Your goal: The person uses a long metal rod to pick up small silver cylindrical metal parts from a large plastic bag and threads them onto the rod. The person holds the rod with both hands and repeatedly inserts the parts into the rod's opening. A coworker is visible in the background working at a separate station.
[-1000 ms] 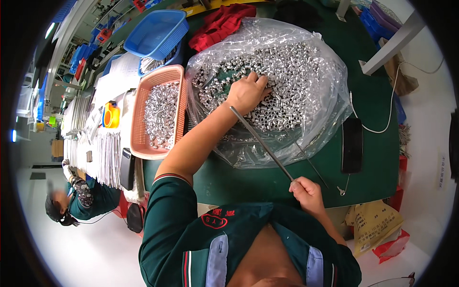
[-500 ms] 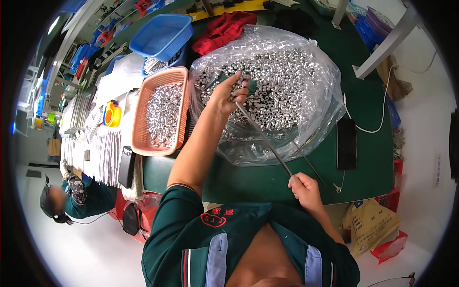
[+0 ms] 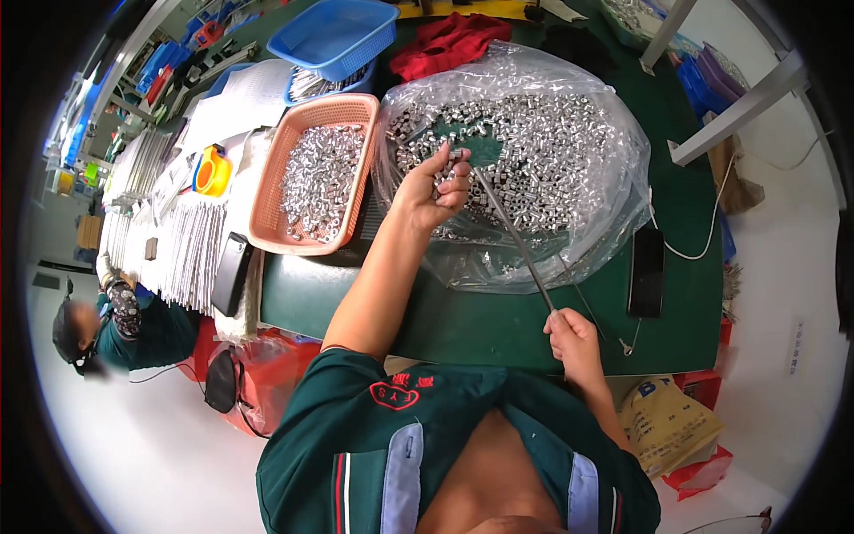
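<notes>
Curled fingers of my left hand (image 3: 433,191) hold a few small silver metal sleeves, over the left part of a clear plastic bag (image 3: 463,274). Many loose metal sleeves (image 3: 569,147) lie spread on that bag, with a green gap among them just beyond my hand. My right hand (image 3: 574,341), near the table's front edge, grips the near end of a thin metal rod (image 3: 518,233). The rod slants up and left across the bag. Its far tip is beside my left fingers, and a small gap shows between them.
Left of the bag stands a pink basket (image 3: 258,214) of metal pieces, with a blue basket (image 3: 334,40) behind it. A red cloth (image 3: 454,44) lies at the back. A phone (image 3: 647,271) and a second thin rod (image 3: 583,303) are at the right. A co-worker (image 3: 147,329) sits far left.
My left hand has drawn back a little toward me and left, away from the rod's far tip, which was at its fingers. The whole view has shifted slightly.
</notes>
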